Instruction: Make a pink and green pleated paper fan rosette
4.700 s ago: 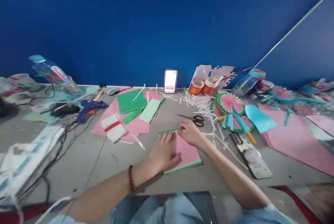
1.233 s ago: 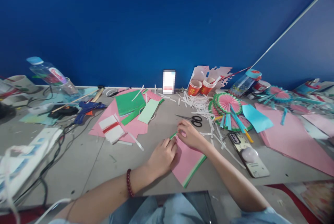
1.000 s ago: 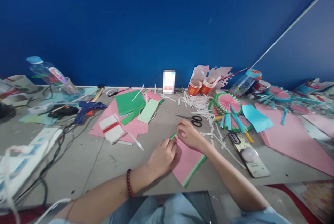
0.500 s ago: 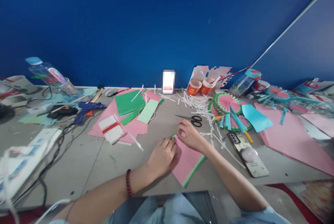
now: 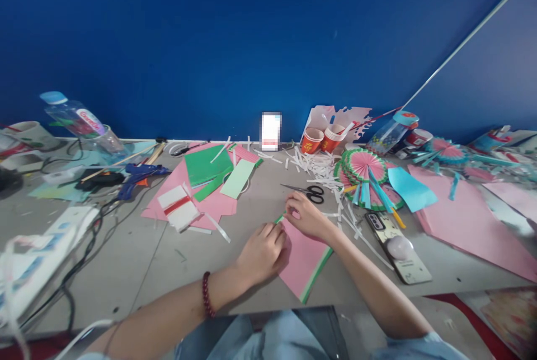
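Note:
A sheet of pink paper [image 5: 304, 256] with green strips along two edges lies on the table in front of me. My left hand [image 5: 263, 251] is closed over its left side, fingers curled at the green edge. With thumb and fingers pinched, my right hand [image 5: 302, 213] grips the upper corner of the same sheet. The fingertips hide part of that edge. Just beyond my right hand lie black-handled scissors [image 5: 312, 193], touched by neither hand.
Pink and green paper [image 5: 207, 165] lies to the left, with a blue glue gun [image 5: 138, 177] farther out. White paper strips [image 5: 316, 165], red paper cups [image 5: 312, 140], pleated paper fans [image 5: 364, 172] and a phone [image 5: 396, 248] are on the right. A power strip [image 5: 50, 259] sits at far left.
The near corner of the pink sheet has shifted slightly to the right. Both hands keep almost the same place and grip.

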Action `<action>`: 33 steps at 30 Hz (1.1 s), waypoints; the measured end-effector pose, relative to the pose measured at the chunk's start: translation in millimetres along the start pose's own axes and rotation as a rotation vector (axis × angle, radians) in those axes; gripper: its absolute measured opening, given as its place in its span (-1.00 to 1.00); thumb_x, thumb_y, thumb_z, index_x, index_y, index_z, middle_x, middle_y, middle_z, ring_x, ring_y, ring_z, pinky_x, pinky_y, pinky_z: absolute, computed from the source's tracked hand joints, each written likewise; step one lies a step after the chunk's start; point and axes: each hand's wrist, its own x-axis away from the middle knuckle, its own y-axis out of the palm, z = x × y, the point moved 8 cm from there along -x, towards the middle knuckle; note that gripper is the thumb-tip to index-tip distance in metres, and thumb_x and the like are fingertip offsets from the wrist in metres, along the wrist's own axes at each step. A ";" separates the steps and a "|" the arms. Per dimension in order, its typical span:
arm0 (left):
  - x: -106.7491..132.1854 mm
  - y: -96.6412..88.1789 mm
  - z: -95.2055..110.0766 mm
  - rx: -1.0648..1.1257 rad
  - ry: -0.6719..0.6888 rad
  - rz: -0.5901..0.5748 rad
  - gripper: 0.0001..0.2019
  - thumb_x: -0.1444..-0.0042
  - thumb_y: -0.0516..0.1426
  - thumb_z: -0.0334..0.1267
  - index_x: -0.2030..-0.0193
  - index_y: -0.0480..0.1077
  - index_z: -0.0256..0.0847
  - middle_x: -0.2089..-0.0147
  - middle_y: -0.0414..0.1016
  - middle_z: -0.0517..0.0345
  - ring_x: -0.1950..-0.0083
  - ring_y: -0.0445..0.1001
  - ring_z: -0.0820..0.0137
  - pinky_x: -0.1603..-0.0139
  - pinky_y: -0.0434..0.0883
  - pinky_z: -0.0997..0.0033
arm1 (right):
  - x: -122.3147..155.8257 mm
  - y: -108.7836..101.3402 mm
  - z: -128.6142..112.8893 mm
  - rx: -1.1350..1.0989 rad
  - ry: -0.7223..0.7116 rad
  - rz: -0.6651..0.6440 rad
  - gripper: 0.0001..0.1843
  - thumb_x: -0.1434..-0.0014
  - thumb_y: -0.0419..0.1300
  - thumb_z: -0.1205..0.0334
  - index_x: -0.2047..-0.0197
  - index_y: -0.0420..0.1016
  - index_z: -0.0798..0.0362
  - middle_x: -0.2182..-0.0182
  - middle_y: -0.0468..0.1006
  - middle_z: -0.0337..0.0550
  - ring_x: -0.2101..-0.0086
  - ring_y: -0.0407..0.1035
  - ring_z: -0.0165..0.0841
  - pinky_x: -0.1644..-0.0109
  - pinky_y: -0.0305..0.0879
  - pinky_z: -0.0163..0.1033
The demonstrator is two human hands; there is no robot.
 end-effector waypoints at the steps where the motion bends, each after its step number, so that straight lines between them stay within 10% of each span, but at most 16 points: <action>1: 0.1 0.2 0.2 0.001 0.001 0.003 -0.75 -0.10 0.04 -0.35 0.07 0.32 -0.32 0.06 0.42 -0.09 0.06 0.34 0.21 0.07 0.36 0.22 | 0.0 -0.2 0.0 -0.004 -0.001 -0.003 -0.87 -0.09 0.15 0.37 0.45 0.28 0.04 0.30 0.34 -0.15 0.20 0.27 -0.29 0.07 0.20 -0.16; 27: 4.6 1.0 10.8 0.050 0.081 -0.064 -0.66 -0.14 0.01 -0.32 -0.07 0.24 -0.28 -0.03 0.40 -0.06 0.00 0.35 0.23 0.06 0.38 0.26 | -0.6 4.6 8.6 0.009 0.007 -0.008 -0.90 -0.05 0.21 0.35 0.48 0.40 0.05 0.24 0.38 -0.11 0.14 0.27 -0.26 -0.02 0.19 -0.10; 33: 6.0 -1.3 11.2 0.074 0.098 -0.012 -0.85 -0.15 0.02 -0.29 0.20 0.37 -0.21 0.09 0.46 0.02 0.09 0.42 0.29 0.12 0.41 0.30 | -0.8 2.4 8.5 -0.016 0.015 0.007 -0.88 -0.06 0.19 0.37 0.49 0.40 0.05 0.26 0.40 -0.10 0.14 0.29 -0.26 0.00 0.20 -0.09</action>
